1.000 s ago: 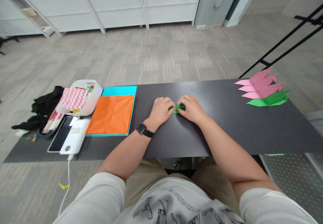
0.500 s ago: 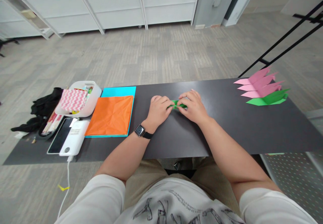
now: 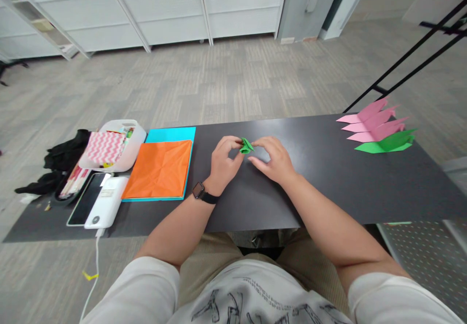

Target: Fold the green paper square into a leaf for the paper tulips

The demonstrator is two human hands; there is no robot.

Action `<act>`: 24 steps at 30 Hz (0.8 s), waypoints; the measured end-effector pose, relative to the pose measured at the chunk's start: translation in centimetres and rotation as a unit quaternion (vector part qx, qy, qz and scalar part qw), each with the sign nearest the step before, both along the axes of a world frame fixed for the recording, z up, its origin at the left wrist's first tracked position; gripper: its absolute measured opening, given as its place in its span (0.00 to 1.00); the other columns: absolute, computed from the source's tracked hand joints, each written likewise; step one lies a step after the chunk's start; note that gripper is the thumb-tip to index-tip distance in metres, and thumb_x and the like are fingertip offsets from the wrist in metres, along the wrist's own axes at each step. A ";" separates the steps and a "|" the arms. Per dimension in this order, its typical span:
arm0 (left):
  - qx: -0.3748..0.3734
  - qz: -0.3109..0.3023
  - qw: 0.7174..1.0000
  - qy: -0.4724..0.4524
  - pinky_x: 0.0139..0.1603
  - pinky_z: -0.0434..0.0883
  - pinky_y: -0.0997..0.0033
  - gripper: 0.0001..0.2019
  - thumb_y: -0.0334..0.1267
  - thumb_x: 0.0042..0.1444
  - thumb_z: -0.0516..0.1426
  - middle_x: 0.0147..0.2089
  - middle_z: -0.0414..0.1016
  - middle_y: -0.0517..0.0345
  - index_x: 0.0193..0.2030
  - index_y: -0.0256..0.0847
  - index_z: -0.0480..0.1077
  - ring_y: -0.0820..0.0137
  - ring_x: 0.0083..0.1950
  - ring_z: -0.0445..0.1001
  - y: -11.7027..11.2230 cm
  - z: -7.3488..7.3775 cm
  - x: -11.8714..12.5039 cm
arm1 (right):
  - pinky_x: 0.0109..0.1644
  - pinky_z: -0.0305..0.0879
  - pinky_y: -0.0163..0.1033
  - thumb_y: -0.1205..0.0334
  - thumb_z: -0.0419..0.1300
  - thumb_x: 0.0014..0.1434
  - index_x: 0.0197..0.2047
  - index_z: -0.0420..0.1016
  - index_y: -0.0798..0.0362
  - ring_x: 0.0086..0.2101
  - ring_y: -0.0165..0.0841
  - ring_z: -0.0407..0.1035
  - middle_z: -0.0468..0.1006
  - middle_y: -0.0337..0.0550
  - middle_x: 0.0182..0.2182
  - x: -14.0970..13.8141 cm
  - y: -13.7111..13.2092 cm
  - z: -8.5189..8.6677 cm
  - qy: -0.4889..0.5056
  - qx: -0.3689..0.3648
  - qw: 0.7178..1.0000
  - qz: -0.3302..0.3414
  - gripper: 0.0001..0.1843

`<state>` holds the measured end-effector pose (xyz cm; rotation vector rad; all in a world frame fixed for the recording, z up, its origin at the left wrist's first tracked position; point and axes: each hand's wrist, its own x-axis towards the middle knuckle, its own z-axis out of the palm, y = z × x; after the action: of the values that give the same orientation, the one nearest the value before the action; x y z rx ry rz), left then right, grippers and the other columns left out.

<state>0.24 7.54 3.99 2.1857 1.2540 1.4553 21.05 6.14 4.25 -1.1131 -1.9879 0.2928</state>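
A small folded green paper piece [image 3: 246, 146] is held just above the middle of the dark table [image 3: 328, 188]. My left hand [image 3: 223, 161], with a black watch on its wrist, pinches the piece's left end. My right hand [image 3: 274, 157] pinches its right end with thumb and forefinger, the other fingers curled loosely. Both hands are raised a little off the table top.
An orange sheet [image 3: 159, 169] lies on a cyan sheet [image 3: 171, 134] to the left. Further left are a white basket [image 3: 113, 145] of patterned papers, a phone [image 3: 82, 198], a white power bank [image 3: 105, 202] and black cloth [image 3: 63, 151]. Folded pink pieces [image 3: 372, 122] and a green one [image 3: 388, 143] lie far right.
The green piece was pressed flat on the table under both hands. Now it is lifted and shorter, bunched between the fingertips. The hands have moved slightly up and left.
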 end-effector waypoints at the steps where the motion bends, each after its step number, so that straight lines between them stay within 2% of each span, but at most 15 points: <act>1: 0.000 -0.003 1.000 0.004 0.57 0.78 0.58 0.06 0.40 0.71 0.61 0.49 0.83 0.53 0.40 0.46 0.72 0.63 0.52 0.81 -0.2 0.0 0.1 | 0.62 0.72 0.58 0.52 0.64 0.70 0.56 0.78 0.45 0.53 0.49 0.77 0.84 0.51 0.51 -0.2 -0.1 -0.1 0.002 0.002 1.000 0.002 0.14; 5: 0.016 -0.021 1.000 -0.001 0.56 0.79 0.58 0.07 0.39 0.71 0.62 0.49 0.83 0.53 0.39 0.45 0.71 0.64 0.52 0.82 -0.5 0.1 0.3 | 0.60 0.74 0.57 0.57 0.60 0.72 0.55 0.80 0.43 0.51 0.47 0.78 0.85 0.48 0.48 -0.2 -0.1 -0.3 0.014 0.028 1.000 0.001 0.11; 11: 0.011 -0.032 0.999 -0.019 0.56 0.79 0.59 0.06 0.36 0.69 0.63 0.49 0.84 0.54 0.39 0.45 0.71 0.65 0.52 0.82 -0.5 -0.1 0.4 | 0.61 0.76 0.59 0.57 0.61 0.72 0.49 0.82 0.41 0.53 0.46 0.79 0.85 0.47 0.49 0.0 -0.1 -0.3 0.047 0.074 0.996 -0.013 0.08; 16: 0.011 -0.033 0.999 -0.009 0.56 0.79 0.59 0.05 0.37 0.69 0.62 0.49 0.84 0.53 0.39 0.45 0.72 0.64 0.52 0.82 -0.6 -0.1 0.6 | 0.62 0.78 0.57 0.63 0.60 0.72 0.53 0.82 0.40 0.54 0.44 0.81 0.87 0.45 0.50 -0.1 -0.1 -0.6 0.081 0.110 0.990 0.029 0.12; 19: 0.001 -0.028 1.000 0.007 0.56 0.80 0.60 0.03 0.38 0.70 0.61 0.50 0.84 0.53 0.42 0.45 0.74 0.64 0.53 0.82 -0.7 -0.2 0.5 | 0.62 0.78 0.56 0.65 0.59 0.73 0.55 0.81 0.40 0.54 0.43 0.82 0.87 0.44 0.51 -0.2 -0.2 -0.5 0.092 0.111 0.989 0.044 0.14; 24: -0.001 -0.024 0.999 0.024 0.57 0.80 0.60 0.05 0.41 0.70 0.62 0.50 0.84 0.52 0.46 0.45 0.75 0.64 0.53 0.82 -0.7 -0.2 0.4 | 0.60 0.79 0.55 0.65 0.59 0.73 0.51 0.82 0.42 0.52 0.42 0.83 0.88 0.44 0.47 -0.2 -0.3 0.1 0.105 0.097 0.989 0.042 0.11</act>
<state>0.67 6.84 3.78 2.2458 1.2085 1.3911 20.82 5.85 4.37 -0.8422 -1.8357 0.2445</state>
